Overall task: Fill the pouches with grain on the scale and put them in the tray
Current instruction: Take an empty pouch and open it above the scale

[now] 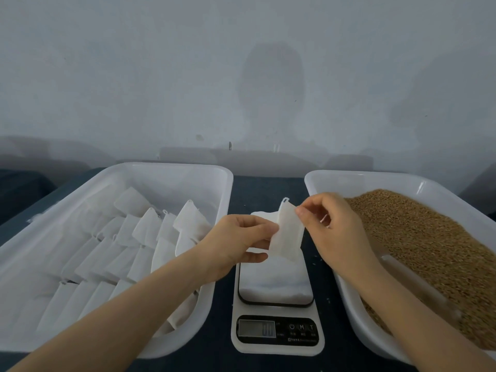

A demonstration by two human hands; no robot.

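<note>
Both hands pinch white pouch above scale: left hand, right hand; grain in right tray.

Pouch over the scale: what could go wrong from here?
1. The left hand and right hand pinch the thin pouch only by its edges, so it may slip or stay closed.
2. Grain spilled during filling could land on the white pile covering the scale, skewing the reading.

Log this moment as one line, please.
left hand pinches pouch | right hand pinches its top corner | pouch above scale, looks unfilled | grain in right tray | stage: opening pouch
</note>
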